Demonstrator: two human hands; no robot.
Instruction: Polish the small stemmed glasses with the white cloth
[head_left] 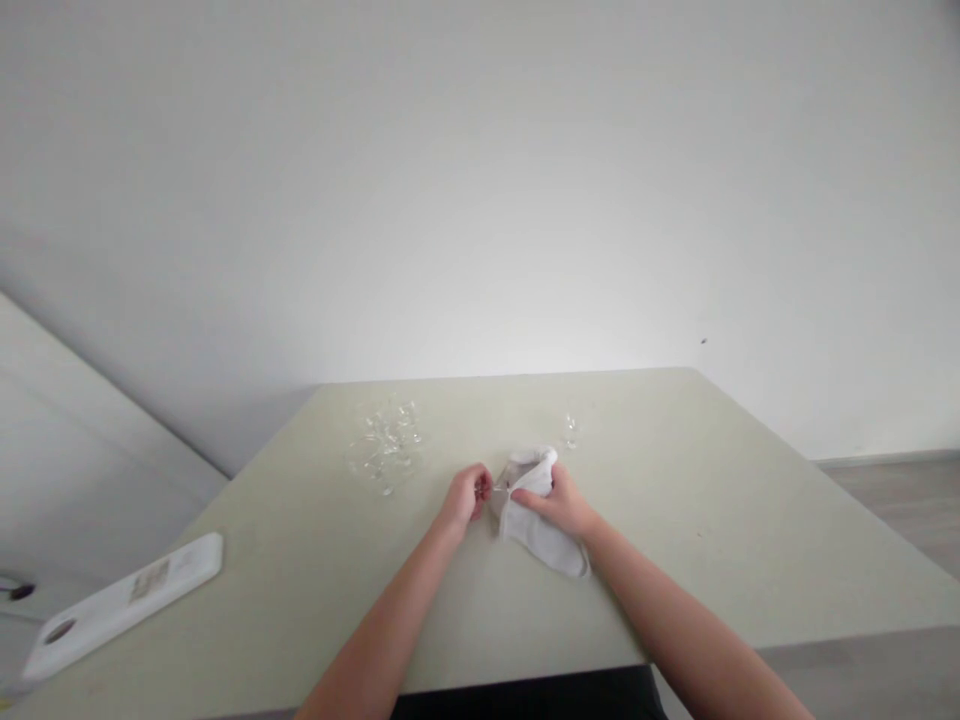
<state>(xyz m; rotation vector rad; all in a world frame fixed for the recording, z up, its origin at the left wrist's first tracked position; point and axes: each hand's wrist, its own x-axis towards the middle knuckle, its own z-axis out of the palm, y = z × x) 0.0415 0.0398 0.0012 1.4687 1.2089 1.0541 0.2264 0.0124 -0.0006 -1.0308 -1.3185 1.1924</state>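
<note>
My left hand (468,494) is closed around the end of a small clear glass (498,488), whose thin stem shows between my two hands. The rest of that glass is hidden by my fingers and a white cloth (546,540). My right hand (556,502) grips this cloth, with the thumb on top and part of the fabric bunched up around the glass. One loose end of the cloth hangs down toward the right forearm. Beyond the right hand a small stemmed glass (571,430) stands upright. Several similar clear glasses (390,440) are grouped to the left, their outlines overlapping.
The pale table (690,480) reaches back to a white wall (480,200). At its left edge lies a long white object (135,600) with a dark oval hole and a label. A tiny speck (699,534) is on the tabletop at the right.
</note>
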